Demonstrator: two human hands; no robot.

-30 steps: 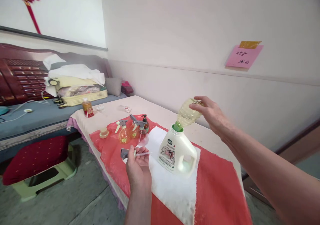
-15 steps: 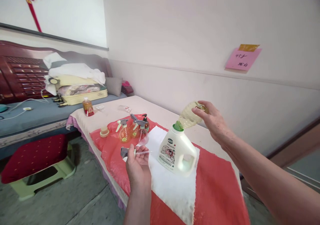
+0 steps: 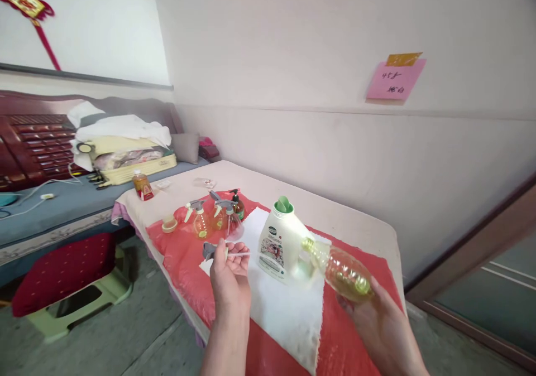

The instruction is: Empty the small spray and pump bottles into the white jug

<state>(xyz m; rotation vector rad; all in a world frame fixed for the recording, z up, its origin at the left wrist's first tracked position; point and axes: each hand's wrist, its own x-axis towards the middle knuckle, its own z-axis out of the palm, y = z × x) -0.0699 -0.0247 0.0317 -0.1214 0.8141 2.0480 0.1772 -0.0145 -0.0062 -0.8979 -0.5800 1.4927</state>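
Observation:
My right hand (image 3: 368, 314) is closed round the base of a clear yellowish spray bottle without its top (image 3: 341, 270). The bottle is tilted, its neck towards a white detergent jug (image 3: 274, 242). The jug stands upright and uncapped on a white cloth (image 3: 288, 320), a green spout in its mouth. My left hand (image 3: 230, 267), palm up, holds a grey spray head (image 3: 210, 250) whose thin tube points right across the fingers. Beyond it stand several spray bottles with triggers, among them a clear one (image 3: 233, 226) and an orange one (image 3: 201, 223), and a dark pump bottle (image 3: 237, 206).
A red sheet (image 3: 184, 275) lies under the cloth on the pale table (image 3: 259, 179). A small round container (image 3: 169, 224) and a drink bottle (image 3: 143, 185) sit at the left. Near the table stands a red-topped stool (image 3: 67, 273). A wall (image 3: 293, 136) runs behind.
My right hand has brought the bottle away from the jug's mouth, down and to the right; it was tipped upside down into the spout. The left hand still holds the spray head.

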